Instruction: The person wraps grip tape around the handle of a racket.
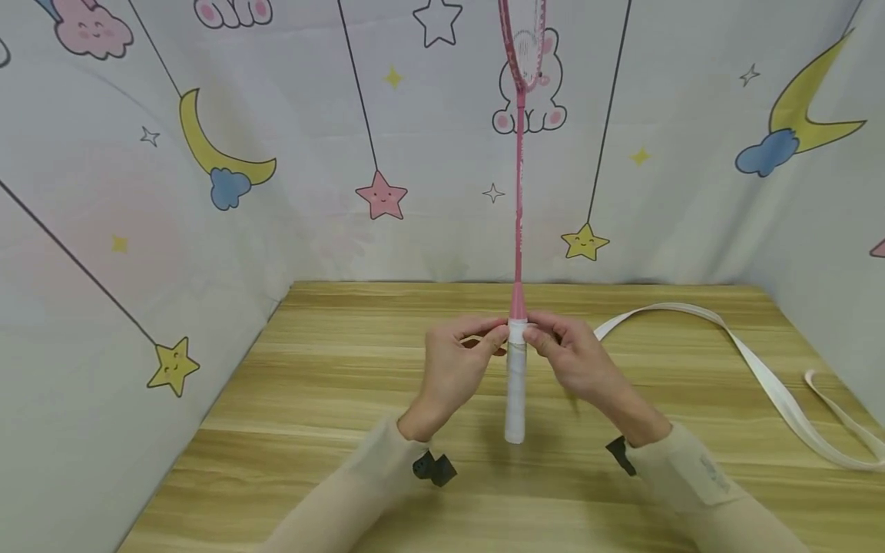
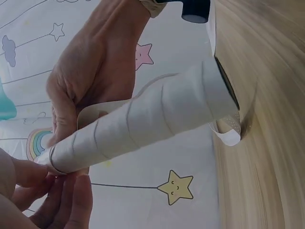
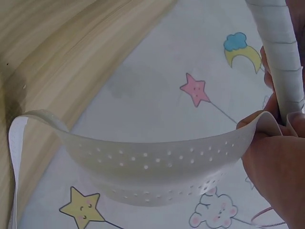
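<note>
A pink badminton racket [image 1: 520, 192] stands upright, its handle [image 1: 515, 399] wrapped in overlapping turns of white tape. At the top of the handle, just under the pink cone, my left hand [image 1: 452, 365] pinches the racket from the left. Opposite it, my right hand [image 1: 584, 361] pinches the white perforated grip tape [image 3: 152, 160] against the handle. From the right fingers the tape's loose length curves off to the right. The left wrist view shows the wrapped handle [image 2: 138, 119] close up, its butt end near the table. The racket's head is cut off at the top in the head view.
A wood-grain table [image 1: 332, 461] lies under the hands. The tape's tail [image 1: 767, 376] loops across its right side. Behind and at both sides hangs a white cloth [image 1: 442, 246] printed with stars, moons and clouds. Small black cameras [image 1: 434, 467] sit at the wrists.
</note>
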{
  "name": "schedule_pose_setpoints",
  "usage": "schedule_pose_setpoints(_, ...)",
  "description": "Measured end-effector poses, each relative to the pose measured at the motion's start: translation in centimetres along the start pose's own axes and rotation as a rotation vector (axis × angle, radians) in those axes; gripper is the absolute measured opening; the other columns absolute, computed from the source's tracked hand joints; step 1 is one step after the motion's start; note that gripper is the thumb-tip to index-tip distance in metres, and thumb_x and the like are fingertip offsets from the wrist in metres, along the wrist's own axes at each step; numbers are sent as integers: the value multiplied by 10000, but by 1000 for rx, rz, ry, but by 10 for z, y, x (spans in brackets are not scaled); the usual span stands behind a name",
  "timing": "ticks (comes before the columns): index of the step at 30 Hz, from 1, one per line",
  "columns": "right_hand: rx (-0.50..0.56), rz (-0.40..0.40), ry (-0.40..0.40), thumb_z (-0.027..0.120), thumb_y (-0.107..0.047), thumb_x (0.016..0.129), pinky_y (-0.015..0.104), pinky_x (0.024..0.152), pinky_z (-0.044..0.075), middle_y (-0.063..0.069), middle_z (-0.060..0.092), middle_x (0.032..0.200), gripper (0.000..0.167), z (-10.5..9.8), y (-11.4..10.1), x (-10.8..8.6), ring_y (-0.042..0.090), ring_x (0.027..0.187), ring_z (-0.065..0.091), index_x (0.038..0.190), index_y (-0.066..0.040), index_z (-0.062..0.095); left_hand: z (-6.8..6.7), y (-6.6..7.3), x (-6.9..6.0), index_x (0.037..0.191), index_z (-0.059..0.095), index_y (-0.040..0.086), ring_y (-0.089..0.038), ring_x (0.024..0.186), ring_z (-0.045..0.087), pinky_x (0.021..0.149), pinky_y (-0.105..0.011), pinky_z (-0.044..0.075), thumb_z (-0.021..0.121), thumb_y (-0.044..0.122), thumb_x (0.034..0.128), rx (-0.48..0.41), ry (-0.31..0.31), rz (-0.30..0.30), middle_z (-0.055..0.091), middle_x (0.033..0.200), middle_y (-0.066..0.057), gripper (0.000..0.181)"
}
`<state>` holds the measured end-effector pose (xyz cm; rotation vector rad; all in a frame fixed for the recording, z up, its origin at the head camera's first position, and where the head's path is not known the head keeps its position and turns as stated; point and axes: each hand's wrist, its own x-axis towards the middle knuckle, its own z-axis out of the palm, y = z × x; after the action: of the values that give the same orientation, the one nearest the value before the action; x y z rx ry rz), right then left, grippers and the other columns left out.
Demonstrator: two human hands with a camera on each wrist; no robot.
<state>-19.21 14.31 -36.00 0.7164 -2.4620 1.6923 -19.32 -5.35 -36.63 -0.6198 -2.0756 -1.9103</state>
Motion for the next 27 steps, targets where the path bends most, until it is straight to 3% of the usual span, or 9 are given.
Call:
schedule_pose_setpoints(2,-29,-3,28,554,-31,1124,227,723,449,60,706,948,303,1,-1,0,27,733,450,1371,68,698,3,1,-2,1180,817,-52,-391,924,814,784,-368,691,827,29,956,54,-6,32,832,1116,-217,239)
schedule_pose_setpoints(4,-57,-8,57,579,-33,1114,207,739,487,185,751,1050,291,3,-1,0,23,779,517,1354,62,714,5,2,-4,1208,812,-34,-354,949,813,801,-349,687,871,51,921,111,-11,51,834,1121,-196,305)
schedule_pose_setpoints(6,-87,-11,87,606,-42,1104,210,772,505,220,767,1207,274,5,-2,-1,43,857,552,1328,48,736,7,3,-5,1230,807,-23,-326,969,814,808,-334,684,901,65,892,145,-17,57,833,1121,-189,361)
schedule_pose_setpoints(10,-148,7,120,660,-81,1085,235,693,450,184,760,1058,242,6,-4,-1,116,791,517,1272,15,780,6,2,-5,1238,804,-19,-325,985,811,823,-312,679,888,54,904,117,-30,-7,829,1120,-207,352)
schedule_pose_setpoints(15,-213,77,91,731,-151,1052,236,689,471,137,819,1050,217,-2,-16,0,149,790,563,1195,-19,827,-2,0,-2,1271,788,-20,-282,1041,784,887,-295,665,857,53,935,25,-78,-132,813,1164,-227,350)
schedule_pose_setpoints(20,-231,81,90,757,-131,1033,232,719,551,117,826,971,135,-11,-22,-1,116,773,650,1053,-40,854,-9,0,3,1298,773,-27,-202,1064,755,934,-340,661,819,52,964,-19,-131,-160,797,1213,-238,346)
schedule_pose_setpoints(27,-159,140,96,728,-148,1057,247,803,578,122,813,1008,163,-13,-24,0,154,847,673,1054,-40,849,-11,-1,6,1352,731,-59,-155,1107,742,961,-338,651,779,7,983,-124,-187,-193,755,1304,-281,378)
